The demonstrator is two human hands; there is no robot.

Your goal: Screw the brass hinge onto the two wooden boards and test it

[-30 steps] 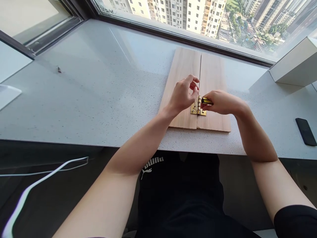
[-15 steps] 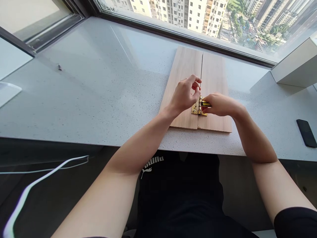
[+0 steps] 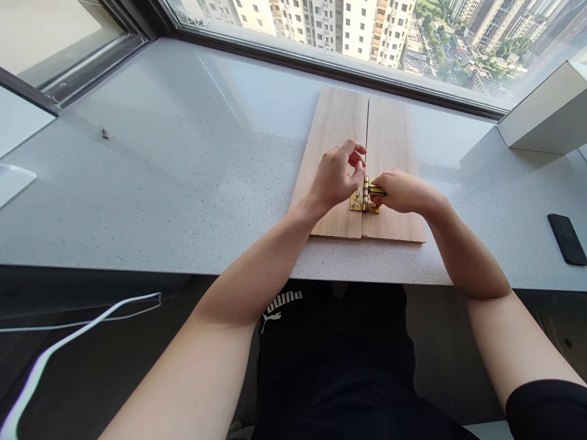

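Two pale wooden boards lie side by side on the counter, the left board (image 3: 332, 134) and the right board (image 3: 392, 137), with a thin seam between them. A brass hinge (image 3: 364, 197) spans the seam near the front edge. My right hand (image 3: 398, 191) is shut on a stubby screwdriver (image 3: 377, 191) with a yellow and black handle, and its tip is hidden at the hinge. My left hand (image 3: 337, 174) rests just behind the hinge with curled fingers. Whether those fingers pinch something small is hidden.
The boards rest on a speckled pale stone counter (image 3: 183, 195) below a large window (image 3: 348, 36). A black phone (image 3: 567, 239) lies at the right, a white box (image 3: 545, 110) stands far right, and a tiny dark object (image 3: 105, 133) lies at the left.
The boards, hinge and hands sit slightly further left in the view than before. My right hand stays on the screwdriver at the hinge, and my left hand's fingers have shifted little.
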